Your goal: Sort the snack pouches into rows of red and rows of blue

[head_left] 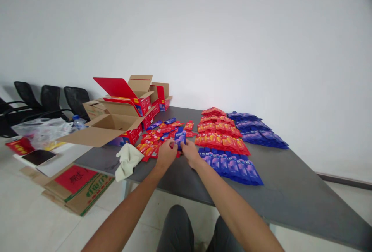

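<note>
Between my two hands, just above the table, is a small blue snack packet [180, 137] with pale print. My right hand [190, 153] pinches its right side. My left hand [167, 152] has its fingers curled together at the packet's left edge. Behind and left of the hands lies a loose heap of red packets [148, 143] with a few blue ones [170, 120]. To the right, red packets [215, 139] lie in neat overlapping rows, with a row of blue packets [232, 165] in front. More blue packets [261, 136] are stacked in rows behind on the right.
Open cardboard boxes [116, 122] with flaps out stand on the table's left. A cream cloth [127, 161] lies at the front edge of the grey table [290, 182]. Flattened cartons [78, 186], a phone [38, 157], plastic bags [46, 130] and chairs [77, 99] are further left.
</note>
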A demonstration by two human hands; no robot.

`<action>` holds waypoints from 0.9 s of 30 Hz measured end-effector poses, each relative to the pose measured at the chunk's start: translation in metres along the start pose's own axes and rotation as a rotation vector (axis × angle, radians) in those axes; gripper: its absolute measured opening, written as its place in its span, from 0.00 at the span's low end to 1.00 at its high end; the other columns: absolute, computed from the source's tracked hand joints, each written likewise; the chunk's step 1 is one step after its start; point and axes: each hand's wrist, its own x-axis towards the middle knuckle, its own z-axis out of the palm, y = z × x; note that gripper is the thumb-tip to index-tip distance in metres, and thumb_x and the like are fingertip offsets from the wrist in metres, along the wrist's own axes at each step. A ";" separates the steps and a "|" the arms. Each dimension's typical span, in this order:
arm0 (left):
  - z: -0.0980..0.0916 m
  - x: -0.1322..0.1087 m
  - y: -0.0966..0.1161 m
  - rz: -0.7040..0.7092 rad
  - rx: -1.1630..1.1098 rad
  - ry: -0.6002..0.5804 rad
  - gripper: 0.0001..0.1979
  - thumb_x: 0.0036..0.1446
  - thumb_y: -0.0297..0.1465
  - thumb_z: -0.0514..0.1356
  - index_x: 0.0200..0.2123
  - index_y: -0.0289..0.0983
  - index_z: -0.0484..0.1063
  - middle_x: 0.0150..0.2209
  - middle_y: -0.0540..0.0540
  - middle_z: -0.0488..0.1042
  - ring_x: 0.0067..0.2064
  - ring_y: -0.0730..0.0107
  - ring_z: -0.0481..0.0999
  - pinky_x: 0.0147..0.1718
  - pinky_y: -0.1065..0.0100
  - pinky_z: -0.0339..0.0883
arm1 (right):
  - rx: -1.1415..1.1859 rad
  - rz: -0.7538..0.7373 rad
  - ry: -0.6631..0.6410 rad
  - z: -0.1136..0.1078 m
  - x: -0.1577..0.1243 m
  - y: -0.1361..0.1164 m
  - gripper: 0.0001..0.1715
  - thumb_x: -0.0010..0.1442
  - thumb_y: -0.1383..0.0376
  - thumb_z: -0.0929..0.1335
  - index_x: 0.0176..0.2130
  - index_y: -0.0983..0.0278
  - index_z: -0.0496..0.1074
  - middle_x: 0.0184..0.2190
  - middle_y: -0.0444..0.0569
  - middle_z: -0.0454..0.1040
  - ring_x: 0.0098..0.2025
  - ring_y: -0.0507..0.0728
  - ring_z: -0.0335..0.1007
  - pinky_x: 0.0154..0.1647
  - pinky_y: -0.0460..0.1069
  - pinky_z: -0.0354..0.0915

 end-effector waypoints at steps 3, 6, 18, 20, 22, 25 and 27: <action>0.021 0.000 0.003 -0.123 -0.236 -0.089 0.07 0.56 0.31 0.60 0.39 0.36 0.71 0.36 0.46 0.78 0.37 0.70 0.77 0.38 0.69 0.68 | -0.067 -0.041 0.039 -0.024 -0.014 0.000 0.16 0.55 0.55 0.66 0.36 0.65 0.73 0.25 0.44 0.73 0.25 0.53 0.67 0.26 0.46 0.64; 0.043 -0.006 0.012 -0.217 -0.425 -0.195 0.12 0.52 0.27 0.62 0.42 0.36 0.69 0.30 0.51 0.74 0.29 0.73 0.75 0.30 0.72 0.69 | -0.222 -0.037 0.103 -0.048 -0.029 -0.002 0.16 0.57 0.56 0.66 0.36 0.65 0.73 0.26 0.45 0.74 0.25 0.53 0.68 0.26 0.46 0.64; 0.105 -0.039 0.075 -0.183 -0.489 -0.381 0.15 0.49 0.25 0.63 0.43 0.35 0.69 0.28 0.51 0.74 0.23 0.76 0.73 0.25 0.73 0.69 | -0.774 -0.032 0.305 -0.145 -0.089 -0.015 0.34 0.57 0.61 0.67 0.61 0.68 0.61 0.31 0.47 0.75 0.32 0.55 0.71 0.35 0.47 0.63; 0.114 -0.045 0.087 -0.101 -0.408 -0.408 0.15 0.51 0.27 0.62 0.44 0.36 0.70 0.31 0.49 0.76 0.27 0.73 0.75 0.29 0.71 0.70 | -0.841 -0.007 0.337 -0.159 -0.097 -0.020 0.34 0.59 0.61 0.67 0.61 0.69 0.61 0.34 0.50 0.76 0.36 0.57 0.72 0.38 0.47 0.63; 0.121 -0.052 0.101 0.016 -0.310 -0.429 0.16 0.53 0.29 0.61 0.47 0.38 0.72 0.37 0.46 0.78 0.35 0.69 0.78 0.37 0.69 0.71 | -0.916 0.020 0.368 -0.174 -0.104 -0.025 0.31 0.60 0.61 0.65 0.60 0.70 0.63 0.40 0.55 0.77 0.41 0.58 0.73 0.42 0.48 0.63; 0.129 -0.063 0.121 0.214 -0.159 -0.456 0.18 0.55 0.31 0.59 0.50 0.38 0.72 0.46 0.43 0.77 0.47 0.63 0.76 0.49 0.64 0.68 | -1.012 0.051 0.398 -0.195 -0.114 -0.031 0.27 0.62 0.60 0.63 0.58 0.69 0.66 0.45 0.57 0.76 0.46 0.59 0.73 0.46 0.48 0.62; 0.135 -0.070 0.131 0.327 -0.077 -0.479 0.20 0.56 0.32 0.58 0.52 0.37 0.71 0.50 0.41 0.75 0.52 0.61 0.73 0.54 0.61 0.64 | -1.059 0.064 0.410 -0.208 -0.122 -0.033 0.25 0.63 0.60 0.63 0.56 0.69 0.68 0.44 0.57 0.77 0.46 0.59 0.73 0.46 0.48 0.61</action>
